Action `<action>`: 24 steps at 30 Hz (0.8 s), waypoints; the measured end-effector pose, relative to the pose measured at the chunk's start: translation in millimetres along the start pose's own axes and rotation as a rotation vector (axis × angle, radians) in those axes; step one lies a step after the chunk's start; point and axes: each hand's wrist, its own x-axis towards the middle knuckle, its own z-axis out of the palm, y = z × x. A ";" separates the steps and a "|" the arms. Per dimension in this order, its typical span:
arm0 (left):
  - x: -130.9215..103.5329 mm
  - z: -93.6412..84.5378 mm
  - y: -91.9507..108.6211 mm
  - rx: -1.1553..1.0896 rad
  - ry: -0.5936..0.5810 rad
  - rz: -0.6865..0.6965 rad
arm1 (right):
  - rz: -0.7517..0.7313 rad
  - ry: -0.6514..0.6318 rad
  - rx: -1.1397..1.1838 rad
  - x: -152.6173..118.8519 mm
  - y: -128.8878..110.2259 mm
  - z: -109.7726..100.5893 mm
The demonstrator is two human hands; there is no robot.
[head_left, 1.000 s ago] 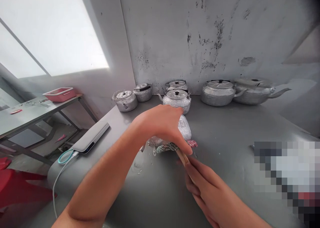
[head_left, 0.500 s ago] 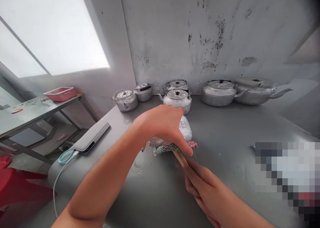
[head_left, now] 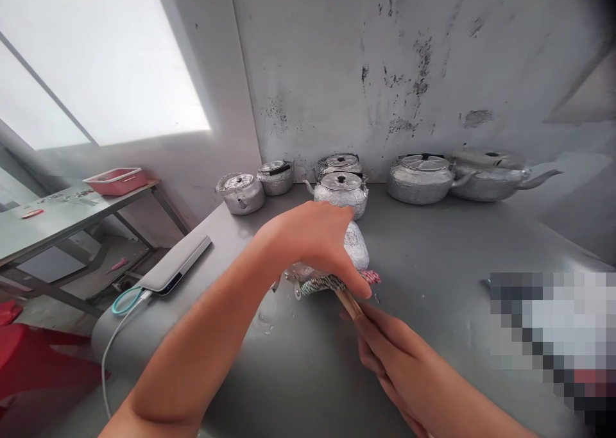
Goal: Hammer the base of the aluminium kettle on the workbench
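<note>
Under my left hand (head_left: 312,236) is a small silver kettle (head_left: 357,249), mostly covered by the hand. My left fingers curl over its far side, out of sight, and the thumb lies across its handle (head_left: 320,286), wrapped in black-and-white and red cord. My right hand (head_left: 385,342) is closed around a light wooden handle (head_left: 349,303). That wood runs up to the kettle beneath the cord-wrapped handle; the tool's far end is hidden. Water drops (head_left: 264,322) lie on the grey table (head_left: 289,374) beside the kettle.
Silver kettles stand along the wall: a front middle one (head_left: 341,191), several at left (head_left: 240,197), and two large ones at right (head_left: 418,181). A power bank (head_left: 176,265) with a cable lies at left. A pink basket (head_left: 118,181) and red stool (head_left: 38,367) are farther left.
Almost nothing differs. My right hand has shifted very slightly along with the wooden handle; my left hand and the kettle stay in place.
</note>
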 end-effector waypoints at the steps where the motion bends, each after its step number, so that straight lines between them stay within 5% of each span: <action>1: 0.0 0.3 -0.4 0.000 0.002 0.002 | -0.011 0.010 0.007 0.3 0.5 -0.1; 24: 1.7 -2.2 -2.6 0.008 -0.015 -0.020 | -0.088 -0.057 -0.081 3.1 -4.1 -8.9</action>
